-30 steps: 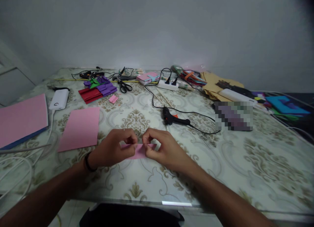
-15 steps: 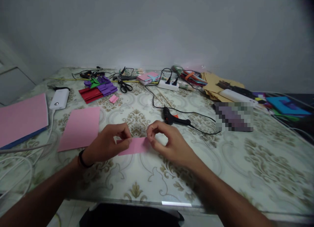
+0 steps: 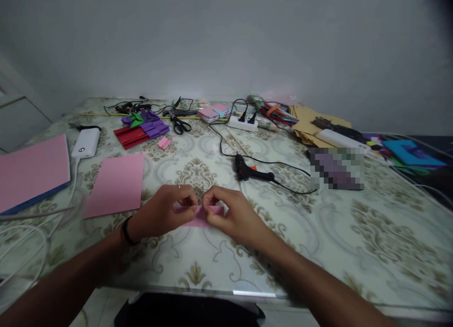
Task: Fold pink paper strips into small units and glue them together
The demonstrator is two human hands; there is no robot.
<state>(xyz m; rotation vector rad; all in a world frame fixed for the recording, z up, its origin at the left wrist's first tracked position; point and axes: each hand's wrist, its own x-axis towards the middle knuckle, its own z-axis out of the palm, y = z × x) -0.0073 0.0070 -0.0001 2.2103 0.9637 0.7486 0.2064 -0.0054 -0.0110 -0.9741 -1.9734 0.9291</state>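
Observation:
A small strip of pink paper (image 3: 200, 218) lies near the front of the table, partly hidden behind my fingers. My left hand (image 3: 173, 209) pinches its far edge between thumb and fingertips. Close beside it, my right hand (image 3: 226, 211) pinches the same edge, with the strip's right end showing through the ring of its fingers. The two sets of fingertips are almost touching at the strip's middle. A larger pink sheet (image 3: 116, 185) lies flat to the left of my left hand.
A black glue gun (image 3: 253, 170) lies beyond my right hand, its cord running to a white power strip (image 3: 243, 123). Scissors (image 3: 180, 124), folded red paper (image 3: 130, 136) and purple paper (image 3: 155, 127) lie further back. A white power bank (image 3: 86, 143) and stacked pink sheets (image 3: 31, 171) are at left.
My right hand has moved left along the strip's edge, and my left hand slightly right, so the fingertips have come together near its middle. The strip sits slightly nearer to me.

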